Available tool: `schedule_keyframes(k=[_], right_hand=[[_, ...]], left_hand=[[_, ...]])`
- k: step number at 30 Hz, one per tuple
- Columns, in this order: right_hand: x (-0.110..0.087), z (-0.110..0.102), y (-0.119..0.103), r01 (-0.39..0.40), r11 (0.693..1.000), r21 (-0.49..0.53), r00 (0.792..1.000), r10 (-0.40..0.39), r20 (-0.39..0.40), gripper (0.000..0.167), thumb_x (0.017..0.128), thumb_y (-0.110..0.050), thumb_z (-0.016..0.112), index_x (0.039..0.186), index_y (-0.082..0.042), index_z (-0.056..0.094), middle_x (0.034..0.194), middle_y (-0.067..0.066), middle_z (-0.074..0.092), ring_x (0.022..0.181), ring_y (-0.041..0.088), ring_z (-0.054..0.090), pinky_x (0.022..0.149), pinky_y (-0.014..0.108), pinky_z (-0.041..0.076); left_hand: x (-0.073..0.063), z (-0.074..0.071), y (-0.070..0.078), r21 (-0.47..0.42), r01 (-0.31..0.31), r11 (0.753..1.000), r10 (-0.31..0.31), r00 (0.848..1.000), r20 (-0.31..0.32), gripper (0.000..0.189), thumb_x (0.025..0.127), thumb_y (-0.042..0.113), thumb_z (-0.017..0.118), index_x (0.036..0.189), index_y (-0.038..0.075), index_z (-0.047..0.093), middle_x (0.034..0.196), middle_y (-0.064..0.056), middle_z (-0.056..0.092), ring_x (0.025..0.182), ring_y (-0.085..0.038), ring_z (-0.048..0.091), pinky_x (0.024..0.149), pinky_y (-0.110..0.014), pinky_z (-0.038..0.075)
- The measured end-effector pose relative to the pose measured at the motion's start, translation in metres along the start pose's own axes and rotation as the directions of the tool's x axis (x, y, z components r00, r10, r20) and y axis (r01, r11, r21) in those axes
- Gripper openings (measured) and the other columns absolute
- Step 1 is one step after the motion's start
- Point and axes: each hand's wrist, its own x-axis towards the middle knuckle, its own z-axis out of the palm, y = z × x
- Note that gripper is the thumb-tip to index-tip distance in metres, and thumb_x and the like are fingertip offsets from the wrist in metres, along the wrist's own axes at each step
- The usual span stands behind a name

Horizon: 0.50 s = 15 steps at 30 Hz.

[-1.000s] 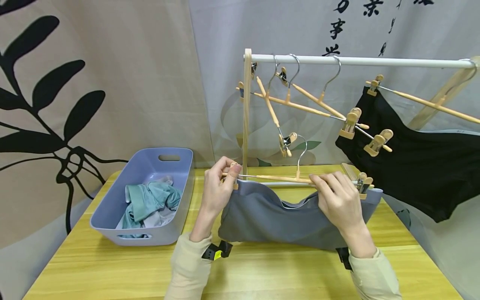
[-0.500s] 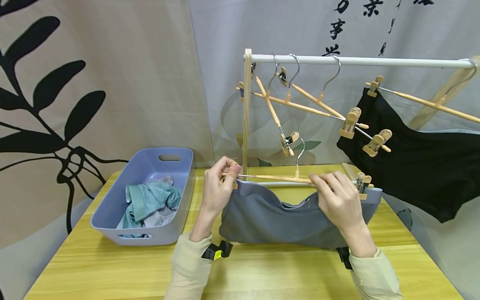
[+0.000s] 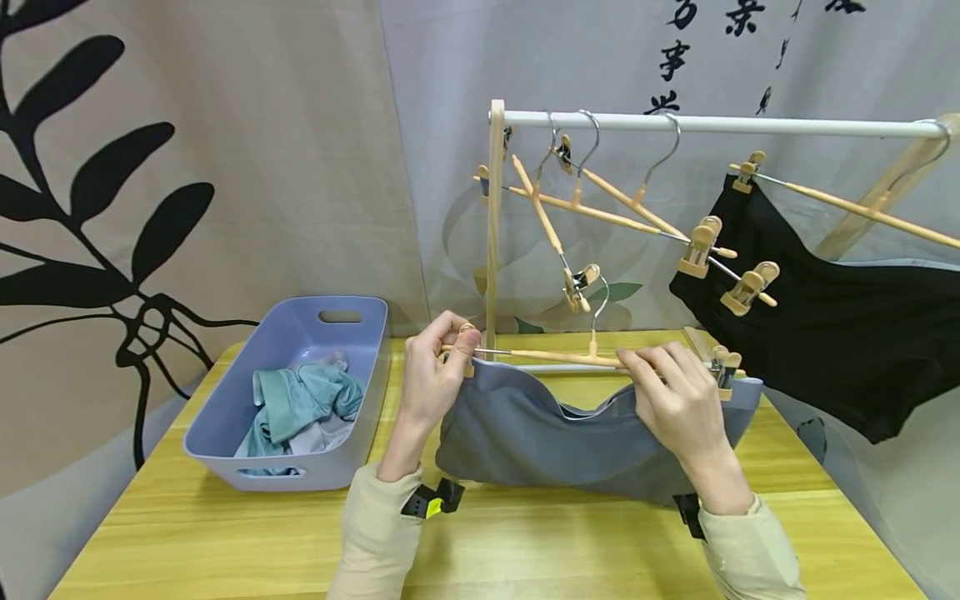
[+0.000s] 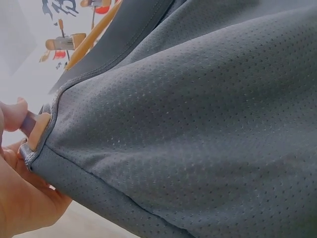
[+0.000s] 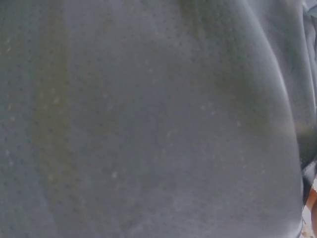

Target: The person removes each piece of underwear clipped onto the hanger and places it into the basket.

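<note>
A grey perforated-fabric garment (image 3: 555, 450), which looks like shorts, hangs by its waistband from a wooden clip hanger (image 3: 551, 357) low over the table. My left hand (image 3: 431, 379) pinches the clip (image 4: 38, 131) at the hanger's left end, where it bites the waistband corner. With thumb and fingertips, my right hand (image 3: 675, 400) grips the hanger bar right of its hook. Just beyond that hand, the right clip (image 3: 726, 371) sits at the waistband's other end. Grey cloth fills most of the right wrist view, so that hand is hidden there.
Behind stands a wooden rack with a white rail (image 3: 787, 126). Several bare clip hangers (image 3: 600, 215) dangle from it, and a black garment (image 3: 832, 342) hangs at the right. A blue basket (image 3: 360, 400) with teal and light clothes (image 3: 307, 400) stands left on the wooden table (image 3: 225, 550).
Bare hangers on the rail sway slightly. Both hands keep their hold on the clip and bar, and the grey garment stays almost still.
</note>
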Motion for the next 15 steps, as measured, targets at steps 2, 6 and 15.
schedule_keyframes(k=[2, 6, 15], right_hand=[[0.0002, 0.0, -0.0001, 0.003, 1.0, -0.002, 1.0, -0.003, 0.0, 0.022, 0.094, -0.008, 0.053, 0.087, 0.001, 0.071, 0.073, 0.014, 0.063, 0.062, 0.03, 0.053, 0.051, 0.038, 0.043], [0.0005, 0.0, -0.0004, 0.006, 1.0, -0.005, 1.0, -0.006, 0.004, 0.022, 0.094, -0.008, 0.052, 0.087, 0.001, 0.071, 0.073, 0.014, 0.063, 0.062, 0.03, 0.053, 0.051, 0.038, 0.043], [-0.0005, 0.0004, -0.0008, 0.004, 1.0, -0.005, 1.0, -0.004, 0.02, 0.025, 0.095, -0.009, 0.05, 0.089, 0.001, 0.071, 0.073, 0.014, 0.062, 0.064, 0.03, 0.053, 0.052, 0.038, 0.044]], left_hand=[[0.0, -0.0002, 0.0001, 0.008, -0.002, 1.0, 0.002, 1.0, -0.007, 0.018, 0.091, 0.009, 0.061, 0.077, -0.001, 0.06, 0.062, -0.018, 0.066, 0.055, 0.002, 0.055, 0.05, -0.018, 0.044], [0.0001, -0.0004, 0.0003, 0.008, -0.012, 1.0, 0.012, 1.0, -0.008, 0.017, 0.091, 0.01, 0.061, 0.077, 0.0, 0.06, 0.062, -0.017, 0.067, 0.055, -0.001, 0.058, 0.051, -0.019, 0.045], [-0.0004, -0.0007, -0.0005, 0.002, -0.032, 0.999, 0.032, 0.999, 0.013, 0.015, 0.092, 0.009, 0.06, 0.08, 0.0, 0.06, 0.058, -0.013, 0.066, 0.051, -0.013, 0.054, 0.06, -0.022, 0.039]])
